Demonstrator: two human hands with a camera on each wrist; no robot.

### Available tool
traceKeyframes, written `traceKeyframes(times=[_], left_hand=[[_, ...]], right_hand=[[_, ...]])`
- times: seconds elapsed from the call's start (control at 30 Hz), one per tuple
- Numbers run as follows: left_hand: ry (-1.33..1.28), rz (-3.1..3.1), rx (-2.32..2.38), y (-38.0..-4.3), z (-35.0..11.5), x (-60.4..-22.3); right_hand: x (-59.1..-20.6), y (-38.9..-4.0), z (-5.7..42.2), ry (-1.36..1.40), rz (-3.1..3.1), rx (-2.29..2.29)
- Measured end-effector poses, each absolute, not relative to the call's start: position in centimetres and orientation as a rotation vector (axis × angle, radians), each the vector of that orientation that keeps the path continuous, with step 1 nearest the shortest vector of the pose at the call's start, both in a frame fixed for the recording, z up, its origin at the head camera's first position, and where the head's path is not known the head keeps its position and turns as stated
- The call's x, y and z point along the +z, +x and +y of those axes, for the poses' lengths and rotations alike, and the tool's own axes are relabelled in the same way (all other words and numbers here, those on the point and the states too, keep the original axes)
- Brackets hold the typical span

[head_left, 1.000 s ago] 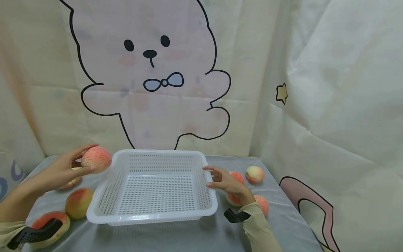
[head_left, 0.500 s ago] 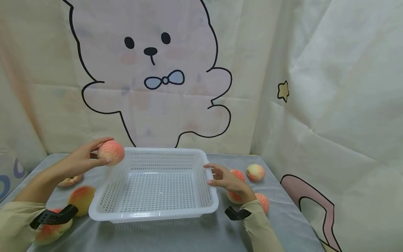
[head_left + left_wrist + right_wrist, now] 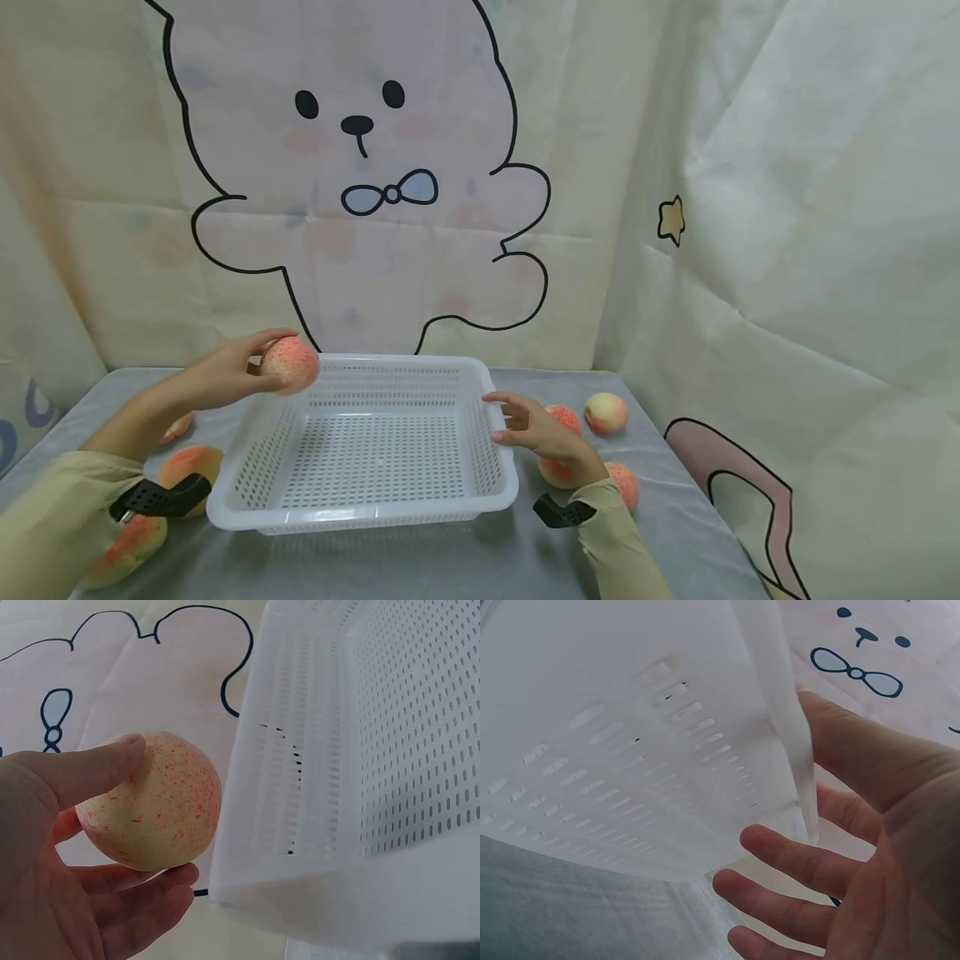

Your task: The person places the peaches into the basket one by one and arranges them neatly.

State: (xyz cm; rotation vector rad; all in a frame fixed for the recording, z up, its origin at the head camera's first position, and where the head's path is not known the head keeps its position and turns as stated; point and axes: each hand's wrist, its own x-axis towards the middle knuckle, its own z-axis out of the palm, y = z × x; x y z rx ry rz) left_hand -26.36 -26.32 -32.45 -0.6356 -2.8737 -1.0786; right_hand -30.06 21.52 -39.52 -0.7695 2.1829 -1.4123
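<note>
In the head view my left hand (image 3: 232, 367) holds a pink-speckled peach (image 3: 291, 365) between thumb and fingers, at the far left corner of a white plastic basket (image 3: 360, 517). The left wrist view shows that same peach (image 3: 161, 806) beside the basket wall (image 3: 289, 780), thumb on one side and fingers on the other. My right hand (image 3: 540, 432) grips the basket's right rim. Seen from the right wrist, its thumb lies on the rim (image 3: 799, 742), one finger passes behind it, and the other fingers spread loosely beside the wall.
Left of the basket lie a yellow-orange fruit (image 3: 191, 467), a red-yellow fruit (image 3: 131, 550) partly behind the sleeve, and another partly hidden by the arm. Several peaches, such as a pale one (image 3: 606, 413), lie on the right of the grey cloth (image 3: 420, 567). A printed curtain stands behind.
My left hand has moved right with the peach, from left of the basket to its far left corner. My right hand stays on the rim, and the basket looks unmoved.
</note>
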Motion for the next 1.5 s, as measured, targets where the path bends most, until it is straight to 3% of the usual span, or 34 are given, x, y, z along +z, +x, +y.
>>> traceKeyframes(times=[1.17,1.5], left_hand=[[-0.634,-3.038,-0.946,-28.6,-21.8,-33.9],[-0.385,-3.209,-0.902,-28.9,-20.7,-34.4]], right_hand=[[-39.6,-29.7,21.2,-0.754,2.183,-1.430],[-39.7,-29.9,21.4,-0.786,2.156,-1.452]])
